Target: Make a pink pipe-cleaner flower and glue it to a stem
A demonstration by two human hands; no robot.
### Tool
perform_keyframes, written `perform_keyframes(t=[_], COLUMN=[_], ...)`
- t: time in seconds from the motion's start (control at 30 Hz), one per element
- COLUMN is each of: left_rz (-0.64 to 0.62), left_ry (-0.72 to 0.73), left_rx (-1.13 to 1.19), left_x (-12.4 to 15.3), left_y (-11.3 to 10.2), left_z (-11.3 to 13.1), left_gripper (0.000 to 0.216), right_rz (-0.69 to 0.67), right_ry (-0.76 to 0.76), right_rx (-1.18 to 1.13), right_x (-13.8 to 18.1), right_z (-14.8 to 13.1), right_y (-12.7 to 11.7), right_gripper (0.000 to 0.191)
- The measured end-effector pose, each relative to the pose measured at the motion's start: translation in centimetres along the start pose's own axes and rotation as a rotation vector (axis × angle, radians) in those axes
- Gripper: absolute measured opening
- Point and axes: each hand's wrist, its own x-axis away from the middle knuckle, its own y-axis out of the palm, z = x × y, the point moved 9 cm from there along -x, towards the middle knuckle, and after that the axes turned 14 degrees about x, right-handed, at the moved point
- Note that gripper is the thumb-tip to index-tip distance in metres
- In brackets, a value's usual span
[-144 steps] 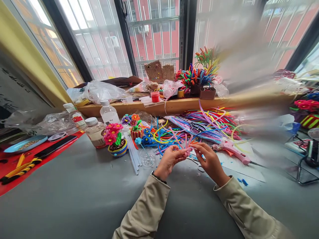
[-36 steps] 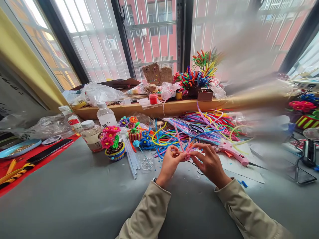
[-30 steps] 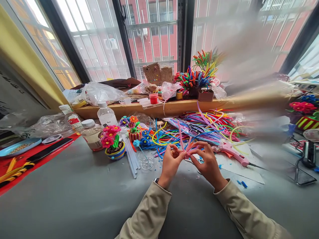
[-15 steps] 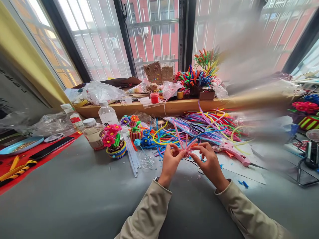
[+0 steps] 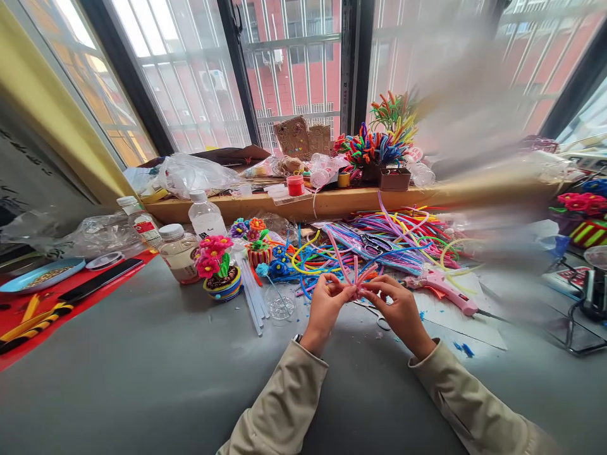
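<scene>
Pinching a small bunch of pink pipe cleaners (image 5: 356, 283) between them, the left hand (image 5: 326, 308) and the right hand (image 5: 401, 311) meet just above the grey table (image 5: 142, 366), a little to the left of the pink glue gun (image 5: 444, 291). Each hand has thumb and forefinger closed narrowly on the twisted base of the pink pipe cleaners, with the other fingers loosely curled. The free ends fan upward, away from the person. The glue gun lies flat on a white sheet (image 5: 455, 323), and its cord runs off to the right. Behind the glue gun, toward the window, spreads a heap of loose pipe cleaners (image 5: 408, 234) in many colours, with scissors (image 5: 374, 243) lying on it. Well to the left of the glue gun, past the hands, stands a small pot of flowers (image 5: 219, 273), with clear sticks (image 5: 253, 298) lying just beside it. Further left again are a jar (image 5: 179, 254) and a water bottle (image 5: 206, 216). Beige sleeves (image 5: 284, 404) cover both forearms.
</scene>
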Motion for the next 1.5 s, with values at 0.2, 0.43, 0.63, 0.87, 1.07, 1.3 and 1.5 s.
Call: perform_keyframes(t=[0.2,0.43,0.63,0.87,1.07,1.3,1.5], left_rz=[0.004,0.017,0.043,0.049,0.011,-0.033,-0.02], left_ry=[-0.043,-0.114,-0.178,-0.208,-0.13,0.052,-0.055], left_rx=[0.019,0.034,0.061,0.072,0.071,-0.016,-0.018], left_x=[0.0,0.1,0.3,0.3,0.3,0.0,0.1], left_y=[-0.2,-0.4,-0.6,-0.8,-0.4,0.2,0.1], left_z=[-0.2,-1.0,-1.4,-1.6,-0.9,0.4,-0.5], left_gripper=[0.035,0.037,0.039,0.039,0.036,0.038,0.039], right_rz=[-0.06,0.017,0.048,0.069,-0.013,-0.107,-0.227], right_ry=[0.073,0.033,-0.001,-0.005,0.146,0.436,0.526], right_rx=[-0.1,-0.044,-0.026,-0.014,-0.198,-0.414,-0.599], right_x=[-0.2,0.0,0.1,0.4,0.6,0.8,1.3], right_z=[0.9,0.5,-0.1,-0.2,1.6,3.8,3.6], right_y=[0.5,0.0,-0.5,-0.7,0.6,2.1,3.7], right_gripper=[0.014,0.012,0.012,0.011,0.013,0.018,0.022])
